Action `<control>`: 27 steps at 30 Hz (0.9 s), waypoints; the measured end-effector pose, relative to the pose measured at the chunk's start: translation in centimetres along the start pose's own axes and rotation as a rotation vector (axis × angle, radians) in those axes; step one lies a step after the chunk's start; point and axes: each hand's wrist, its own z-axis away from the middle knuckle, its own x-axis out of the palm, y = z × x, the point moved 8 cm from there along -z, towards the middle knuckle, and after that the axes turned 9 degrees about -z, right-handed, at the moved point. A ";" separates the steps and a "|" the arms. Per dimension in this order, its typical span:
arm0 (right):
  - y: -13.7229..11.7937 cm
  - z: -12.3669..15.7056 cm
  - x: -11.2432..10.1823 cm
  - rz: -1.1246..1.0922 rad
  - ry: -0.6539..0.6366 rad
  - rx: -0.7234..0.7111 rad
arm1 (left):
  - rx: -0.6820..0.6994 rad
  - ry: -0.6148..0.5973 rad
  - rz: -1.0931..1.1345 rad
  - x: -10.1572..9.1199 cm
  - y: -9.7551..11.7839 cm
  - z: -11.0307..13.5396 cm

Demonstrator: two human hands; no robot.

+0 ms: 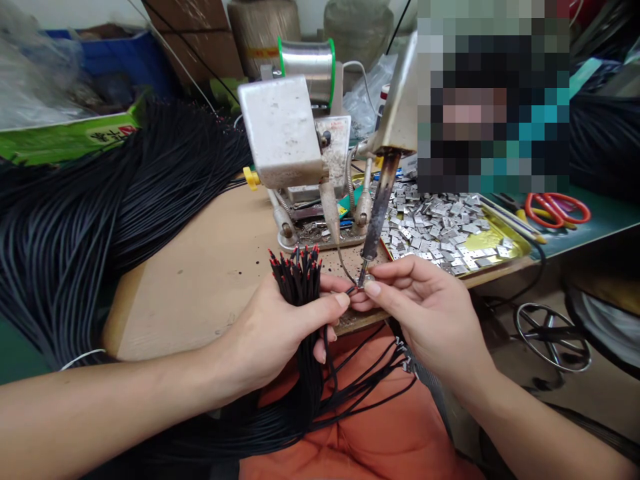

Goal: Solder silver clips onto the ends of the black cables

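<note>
A bundle of black cables (299, 283) with red-tipped ends is gripped in my left hand (287, 317). Thumb and finger of that hand also pinch one single black cable, its end pointing at the soldering iron (377, 213). My right hand (425, 300) pinches a small metal piece (369, 280) right under the iron's tip; fingers cover most of it. Solder wire (344, 261) runs down from the feeder nozzle (329, 207) to the same spot. Below my hands, several cables with metal pieces (404, 353) on their ends hang over my lap.
A yellow tray (515, 250) of loose metal plates stands at the right, with red-handled scissors (557, 208) beyond. A solder spool (307, 70) sits behind the feeder (283, 133). A large heap of black cables (125, 193) covers the left. Across the table is a blurred-out person.
</note>
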 end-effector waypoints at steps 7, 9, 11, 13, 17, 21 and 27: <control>-0.1 0.1 0.1 0.025 0.001 0.003 | 0.006 0.006 -0.028 0.0 0.2 0.0; -0.2 0.1 0.2 0.030 0.003 -0.006 | 0.007 -0.001 -0.042 0.1 0.3 0.0; -0.3 0.1 0.1 0.039 0.005 -0.017 | 0.009 -0.015 -0.056 0.2 0.3 -0.1; -0.3 0.1 0.1 0.049 0.002 -0.022 | 0.006 -0.032 -0.050 0.4 0.2 -0.1; -0.2 0.3 0.2 0.063 -0.002 -0.028 | 0.002 -0.057 -0.014 0.6 0.2 -0.1; -0.3 0.5 0.1 0.073 0.022 -0.041 | 0.002 -0.053 -0.017 0.5 0.1 0.1; -0.3 0.6 0.0 0.105 0.042 -0.070 | 0.007 -0.055 -0.031 0.4 0.0 0.0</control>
